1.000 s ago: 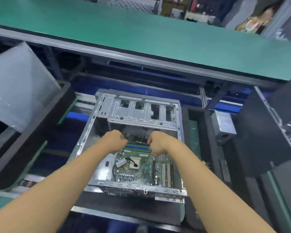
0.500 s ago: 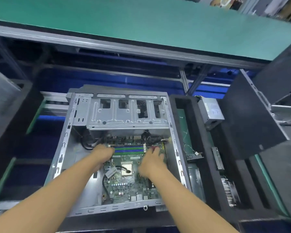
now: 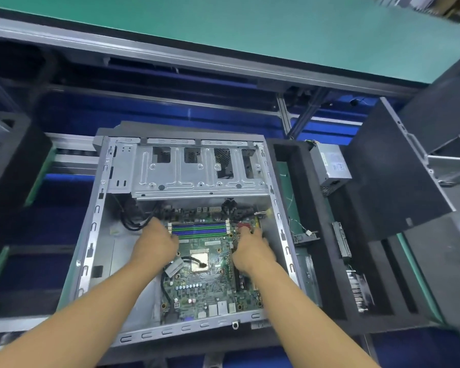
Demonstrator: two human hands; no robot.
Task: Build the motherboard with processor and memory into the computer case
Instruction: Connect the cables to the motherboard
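A long green worktop [image 3: 223, 35] ran across the far side of the scene. Below it, the open computer case [image 3: 96, 235] lay on its side on a dark carrier, with the opening turned up. A big black panel [image 3: 391, 176] stood tilted at the right, and between it and the case was a black foam tray [image 3: 316, 235]. The metal drive cage [image 3: 197, 171] filled the far part of the case.

The motherboard [image 3: 210, 288] lay flat on the floor of the case, in its right half, and reached from under the drive cage to the near wall. A grey power supply [image 3: 329, 166] sat at the far end of the foam tray.

Both hands were inside the case, on the far part of the motherboard. The left hand [image 3: 157, 243] rested at the left end of the memory slots [image 3: 199, 229]. Its fingers were hidden under the back of the hand, so I cannot tell if it gripped something. The right hand [image 3: 251, 251] lay flat near the right edge of the board, with fingers straight and spread, holding nothing.

The processor [image 3: 200, 259] sat in the middle of the board, between the two wrists. Black cables [image 3: 133, 219] curled in the far left corner of the case, just beside the left hand.
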